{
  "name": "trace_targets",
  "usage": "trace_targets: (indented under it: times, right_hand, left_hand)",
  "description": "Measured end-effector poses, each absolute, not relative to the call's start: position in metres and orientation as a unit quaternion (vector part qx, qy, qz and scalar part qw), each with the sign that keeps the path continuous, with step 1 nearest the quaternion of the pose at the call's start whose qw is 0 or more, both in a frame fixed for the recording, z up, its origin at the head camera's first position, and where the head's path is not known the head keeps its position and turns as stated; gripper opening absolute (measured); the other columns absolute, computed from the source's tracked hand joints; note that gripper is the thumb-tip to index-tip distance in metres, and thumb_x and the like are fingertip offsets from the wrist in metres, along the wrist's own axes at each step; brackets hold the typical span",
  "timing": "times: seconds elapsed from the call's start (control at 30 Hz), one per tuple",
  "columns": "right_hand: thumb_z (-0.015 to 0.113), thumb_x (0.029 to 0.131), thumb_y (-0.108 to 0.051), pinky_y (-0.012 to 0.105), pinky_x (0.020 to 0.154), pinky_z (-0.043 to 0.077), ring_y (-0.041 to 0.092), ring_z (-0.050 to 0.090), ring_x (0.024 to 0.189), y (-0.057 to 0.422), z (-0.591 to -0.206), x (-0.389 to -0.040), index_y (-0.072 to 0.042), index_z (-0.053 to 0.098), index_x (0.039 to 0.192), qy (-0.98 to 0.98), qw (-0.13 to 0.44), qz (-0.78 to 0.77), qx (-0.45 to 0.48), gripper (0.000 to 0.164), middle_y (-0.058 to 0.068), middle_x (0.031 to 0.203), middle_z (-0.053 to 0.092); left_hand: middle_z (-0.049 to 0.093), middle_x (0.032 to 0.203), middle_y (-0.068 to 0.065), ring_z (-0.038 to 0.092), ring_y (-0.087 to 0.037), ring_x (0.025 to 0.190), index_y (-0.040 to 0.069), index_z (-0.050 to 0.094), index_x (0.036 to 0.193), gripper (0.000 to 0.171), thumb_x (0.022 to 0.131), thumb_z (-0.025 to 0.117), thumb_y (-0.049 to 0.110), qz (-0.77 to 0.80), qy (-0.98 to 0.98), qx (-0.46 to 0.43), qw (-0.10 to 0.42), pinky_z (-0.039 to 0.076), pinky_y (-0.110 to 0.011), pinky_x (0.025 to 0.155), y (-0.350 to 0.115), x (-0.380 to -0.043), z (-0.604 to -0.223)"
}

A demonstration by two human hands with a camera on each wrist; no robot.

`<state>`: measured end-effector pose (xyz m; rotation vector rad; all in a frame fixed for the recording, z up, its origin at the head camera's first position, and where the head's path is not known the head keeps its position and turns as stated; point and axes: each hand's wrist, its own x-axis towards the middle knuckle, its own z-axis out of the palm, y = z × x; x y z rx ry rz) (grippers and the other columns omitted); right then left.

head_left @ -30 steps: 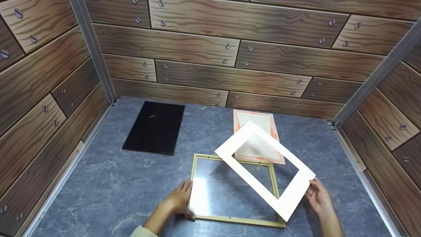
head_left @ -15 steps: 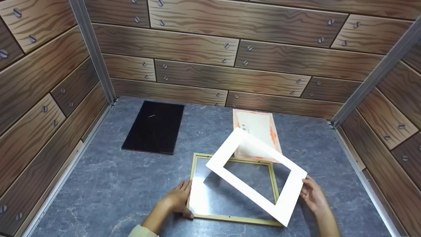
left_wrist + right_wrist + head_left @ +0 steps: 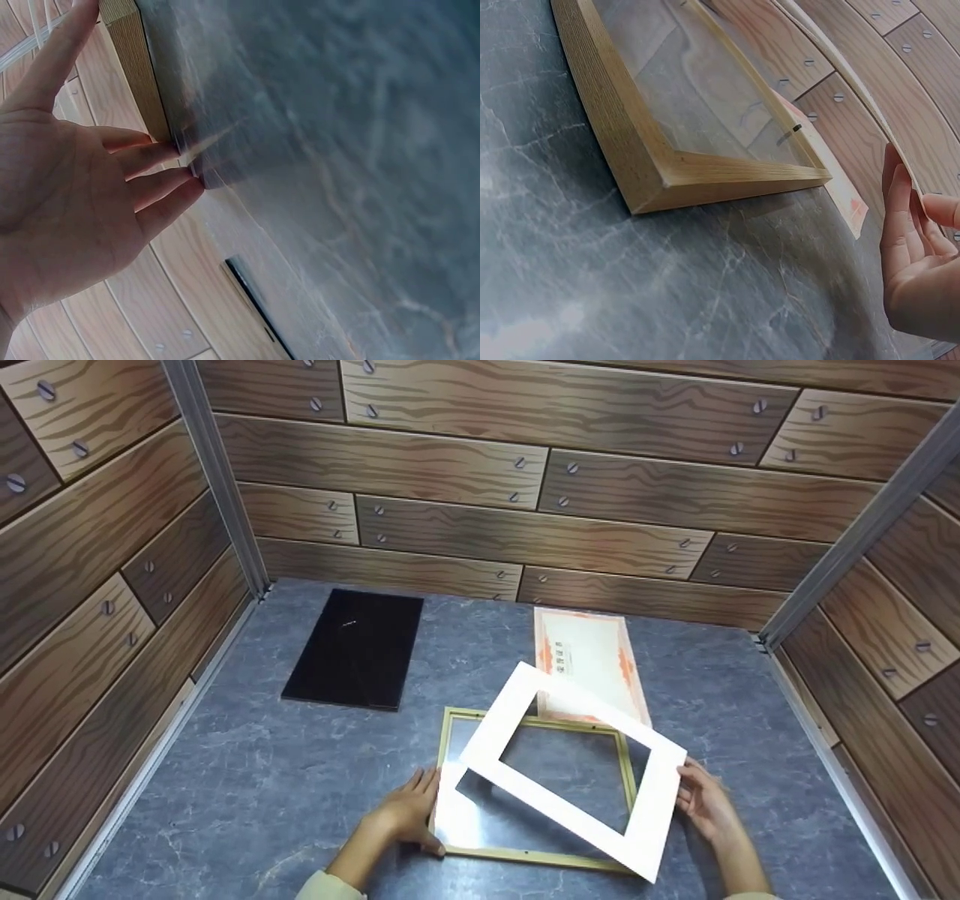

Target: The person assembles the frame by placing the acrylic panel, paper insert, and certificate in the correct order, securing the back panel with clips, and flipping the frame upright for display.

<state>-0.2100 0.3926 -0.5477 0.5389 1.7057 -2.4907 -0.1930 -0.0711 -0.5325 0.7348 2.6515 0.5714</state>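
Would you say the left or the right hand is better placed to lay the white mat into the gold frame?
Right, probably. The right hand already holds the white mat tilted above the gold frame, while the left hand rests against the frame's left edge.

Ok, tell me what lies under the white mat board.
Under the white mat board, held by the right hand, lies the gold frame with its glass, seen through the opening. The orange-bordered certificate's near end and the frame's right rail are covered.
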Motion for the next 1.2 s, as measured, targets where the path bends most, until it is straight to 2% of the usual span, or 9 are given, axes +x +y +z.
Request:
trace_targets:
  times: [0.23,0.47,0.7,0.93,1.2]
  right_hand:
    - [0.039,0.096,-0.006,0.026,0.061,0.051,0.014,0.064,0.071,0.391,-0.547,-0.215,-0.024,0.063,0.09,0.573,0.061,-0.793,0.196,0.031,0.0,0.084,0.063]
    - [0.041,0.096,-0.008,0.025,0.061,0.048,0.013,0.062,0.069,0.392,-0.547,-0.219,-0.024,0.061,0.094,0.594,0.08,-0.781,0.178,0.027,0.0,0.083,0.063]
    - [0.04,0.095,-0.007,0.025,0.062,0.049,0.013,0.063,0.07,0.393,-0.55,-0.22,-0.023,0.056,0.1,0.599,0.096,-0.778,0.165,0.023,0.0,0.083,0.064]
    - [0.038,0.096,-0.005,0.026,0.064,0.05,0.014,0.063,0.073,0.394,-0.553,-0.223,-0.023,0.057,0.1,0.599,0.116,-0.78,0.141,0.026,0.002,0.084,0.065]
    - [0.04,0.096,-0.006,0.028,0.067,0.05,0.015,0.063,0.075,0.393,-0.556,-0.225,-0.016,0.05,0.114,0.611,0.134,-0.77,0.125,0.024,0.002,0.086,0.064]
  left_hand:
    - [0.023,0.144,-0.025,0.02,-0.041,0.131,-0.011,0.021,0.14,0.113,0.059,0.085,0.035,0.202,0.93,0.256,0.171,0.028,-0.05,0.1,-0.072,-0.196,-0.532]
    - [0.022,0.145,-0.024,0.019,-0.041,0.132,-0.01,0.021,0.14,0.113,0.059,0.085,0.035,0.198,0.932,0.256,0.165,0.028,-0.049,0.1,-0.071,-0.199,-0.53]
    - [0.02,0.146,-0.024,0.016,-0.04,0.133,-0.009,0.019,0.141,0.113,0.06,0.085,0.034,0.208,0.929,0.246,0.183,0.026,-0.052,0.1,-0.071,-0.196,-0.529]
    - [0.02,0.145,-0.025,0.017,-0.04,0.132,-0.01,0.019,0.141,0.113,0.06,0.085,0.034,0.207,0.929,0.244,0.184,0.027,-0.052,0.1,-0.07,-0.195,-0.529]
    - [0.02,0.145,-0.026,0.016,-0.04,0.133,-0.01,0.019,0.141,0.113,0.06,0.085,0.035,0.212,0.927,0.244,0.189,0.026,-0.052,0.1,-0.07,-0.195,-0.534]
